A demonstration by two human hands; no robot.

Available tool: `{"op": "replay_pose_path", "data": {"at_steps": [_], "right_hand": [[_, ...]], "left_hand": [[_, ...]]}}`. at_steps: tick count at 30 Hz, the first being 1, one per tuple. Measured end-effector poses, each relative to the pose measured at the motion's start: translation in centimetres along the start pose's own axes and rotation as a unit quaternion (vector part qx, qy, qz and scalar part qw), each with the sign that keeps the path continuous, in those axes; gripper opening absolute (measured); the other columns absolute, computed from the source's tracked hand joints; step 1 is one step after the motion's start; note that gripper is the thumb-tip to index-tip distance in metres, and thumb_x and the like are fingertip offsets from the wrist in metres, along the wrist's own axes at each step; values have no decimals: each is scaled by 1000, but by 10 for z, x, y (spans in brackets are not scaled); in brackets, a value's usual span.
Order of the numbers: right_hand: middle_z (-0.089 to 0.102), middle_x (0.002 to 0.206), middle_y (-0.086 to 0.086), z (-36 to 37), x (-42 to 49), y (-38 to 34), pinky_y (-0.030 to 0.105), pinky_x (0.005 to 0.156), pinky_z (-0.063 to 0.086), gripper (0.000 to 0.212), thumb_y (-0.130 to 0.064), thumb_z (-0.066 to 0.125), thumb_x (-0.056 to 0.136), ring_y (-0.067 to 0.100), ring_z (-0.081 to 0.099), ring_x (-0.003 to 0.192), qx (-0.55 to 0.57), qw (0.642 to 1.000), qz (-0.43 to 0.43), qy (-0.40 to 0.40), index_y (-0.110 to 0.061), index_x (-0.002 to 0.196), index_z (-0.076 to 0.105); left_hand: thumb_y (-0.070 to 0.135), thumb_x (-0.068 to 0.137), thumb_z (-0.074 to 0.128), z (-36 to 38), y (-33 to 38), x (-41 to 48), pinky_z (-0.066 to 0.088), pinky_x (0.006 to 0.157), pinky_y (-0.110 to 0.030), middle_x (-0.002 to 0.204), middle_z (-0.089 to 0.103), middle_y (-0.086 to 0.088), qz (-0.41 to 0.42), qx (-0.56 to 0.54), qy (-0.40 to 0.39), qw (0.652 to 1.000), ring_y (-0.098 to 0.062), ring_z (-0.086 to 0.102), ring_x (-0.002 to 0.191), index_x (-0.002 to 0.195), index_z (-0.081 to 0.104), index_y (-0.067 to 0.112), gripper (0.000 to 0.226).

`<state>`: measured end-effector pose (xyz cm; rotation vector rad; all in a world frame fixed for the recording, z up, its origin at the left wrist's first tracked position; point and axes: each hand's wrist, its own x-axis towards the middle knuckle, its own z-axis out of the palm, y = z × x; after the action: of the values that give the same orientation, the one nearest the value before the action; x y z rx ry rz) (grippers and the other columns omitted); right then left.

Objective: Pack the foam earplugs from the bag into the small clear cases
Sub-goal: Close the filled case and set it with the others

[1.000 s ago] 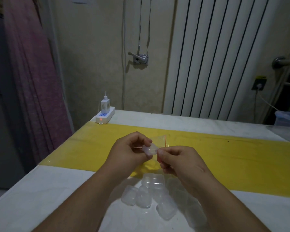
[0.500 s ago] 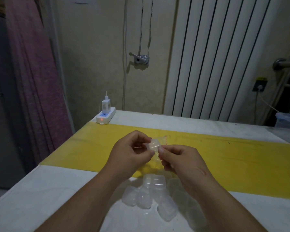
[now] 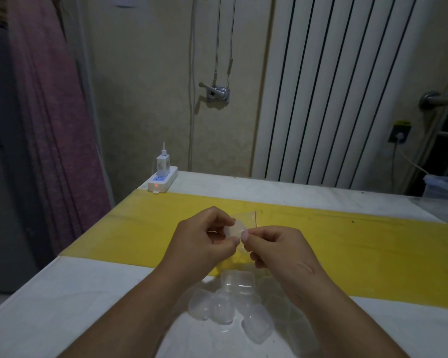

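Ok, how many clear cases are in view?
5 for sure: held case pinched between the left hand and right hand; on the table below, far case, left case, middle case, near case. More may hide under the right forearm.

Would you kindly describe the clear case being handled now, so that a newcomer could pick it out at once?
Find the yellow strip across the white table; over its near edge the left hand and right hand meet. Pinched between them is the small clear case. Unlike the other cases heaped on the table below, it alone is held up.
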<state>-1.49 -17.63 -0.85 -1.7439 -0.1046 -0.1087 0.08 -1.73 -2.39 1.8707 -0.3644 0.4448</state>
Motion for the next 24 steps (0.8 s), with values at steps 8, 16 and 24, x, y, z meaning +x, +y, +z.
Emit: {"op": "replay_pose_path", "data": {"at_steps": [8, 16, 24], "right_hand": [[58, 57, -2, -4, 3, 4, 27, 55, 44, 10, -12, 70, 84, 12, 48, 53, -17, 1000, -1, 21, -14, 77, 77], [63, 64, -1, -9, 4, 3, 23, 54, 48, 6, -10, 72, 84, 10, 56, 56, -5, 998, -23, 51, -15, 87, 72], [74, 77, 3, -9, 1, -6, 26, 65, 58, 7, -9, 72, 84, 11, 67, 65, 41, 990, -92, 94, -15, 88, 74]], "left_hand": [[2, 95, 47, -5, 13, 2, 58, 59, -34, 75, 69, -2, -37, -84, 42, 995, -16, 66, 62, 103, 64, 32, 36], [-5, 77, 72, -3, 8, 1, 51, 66, -13, 95, 70, 4, -69, -28, -56, 996, 0, 64, 75, 102, 71, 25, 39], [13, 67, 87, -2, 6, 3, 53, 70, -16, 89, 71, 7, -82, 3, -11, 997, -3, 65, 77, 97, 72, 30, 37]]}}
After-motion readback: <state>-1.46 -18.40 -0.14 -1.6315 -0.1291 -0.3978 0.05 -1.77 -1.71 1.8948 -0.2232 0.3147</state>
